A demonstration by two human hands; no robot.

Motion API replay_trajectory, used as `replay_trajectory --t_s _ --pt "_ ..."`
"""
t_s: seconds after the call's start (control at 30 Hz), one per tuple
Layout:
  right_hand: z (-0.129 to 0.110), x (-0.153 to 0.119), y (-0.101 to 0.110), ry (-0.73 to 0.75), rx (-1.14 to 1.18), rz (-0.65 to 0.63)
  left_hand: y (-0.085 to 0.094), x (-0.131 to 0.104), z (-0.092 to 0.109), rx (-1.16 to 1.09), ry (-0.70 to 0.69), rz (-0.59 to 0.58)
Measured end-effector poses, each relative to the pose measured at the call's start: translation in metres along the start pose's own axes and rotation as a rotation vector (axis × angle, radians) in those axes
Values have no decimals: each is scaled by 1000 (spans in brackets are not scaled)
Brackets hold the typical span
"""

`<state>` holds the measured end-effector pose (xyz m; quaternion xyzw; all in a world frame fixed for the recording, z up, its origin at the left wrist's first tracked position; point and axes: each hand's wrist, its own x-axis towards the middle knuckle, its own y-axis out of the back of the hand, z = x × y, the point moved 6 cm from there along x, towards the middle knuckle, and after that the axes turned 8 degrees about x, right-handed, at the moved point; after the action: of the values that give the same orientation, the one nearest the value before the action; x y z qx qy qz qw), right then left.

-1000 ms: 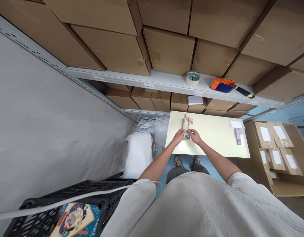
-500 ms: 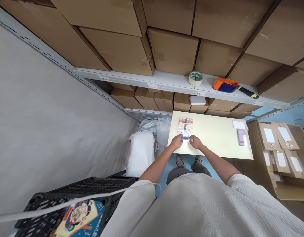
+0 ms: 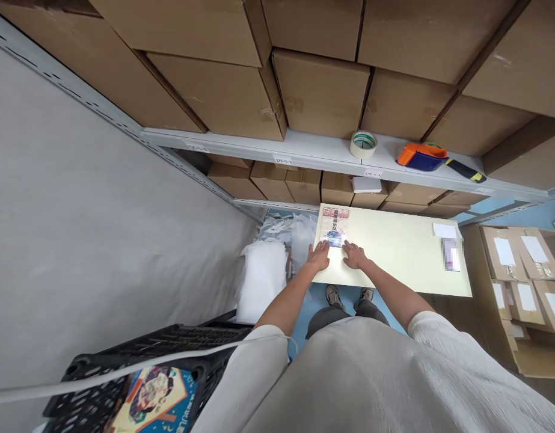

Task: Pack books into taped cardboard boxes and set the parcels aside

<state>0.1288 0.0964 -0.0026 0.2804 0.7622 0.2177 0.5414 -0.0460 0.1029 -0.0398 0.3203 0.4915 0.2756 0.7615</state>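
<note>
A book (image 3: 335, 226) with a reddish printed cover and dark vertical lettering lies flat at the left end of the pale yellow table (image 3: 394, 252). My left hand (image 3: 320, 255) is at its lower left corner, fingers stretched out and touching the edge. By the lower right corner, my right hand (image 3: 354, 255) rests with its fingers spread, very near the cover. Neither hand grips anything. At the table's right end are a white paper slip (image 3: 444, 230) and a blurred purple item (image 3: 451, 255).
Cardboard boxes (image 3: 322, 90) fill the shelves ahead. On the shelf edge sit a tape roll (image 3: 363, 145), an orange and blue tool (image 3: 422, 157) and a utility knife (image 3: 465, 171). White packing sheets (image 3: 263, 279) and a black crate (image 3: 97, 379) are at left; an open carton (image 3: 489, 307) stands right.
The book has shifted slightly away from me toward the table's far edge. My fingers have gone from pinching its near corners to lying stretched out beside it.
</note>
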Motion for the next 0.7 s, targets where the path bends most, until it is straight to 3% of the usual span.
replay_trajectory --t_s 0.23,0.5,0.6,0.7 --pt "-13 14 13 -25 -17 -25 9 13 -13 -11 20 17" --pt "-20 20 17 -22 -35 -2 13 14 -14 -46 12 61" --pt "-19 16 23 42 -26 76 19 10 -11 -97 -9 142" --pt "-4 3 34 105 39 231 26 2 -3 -190 -51 272"
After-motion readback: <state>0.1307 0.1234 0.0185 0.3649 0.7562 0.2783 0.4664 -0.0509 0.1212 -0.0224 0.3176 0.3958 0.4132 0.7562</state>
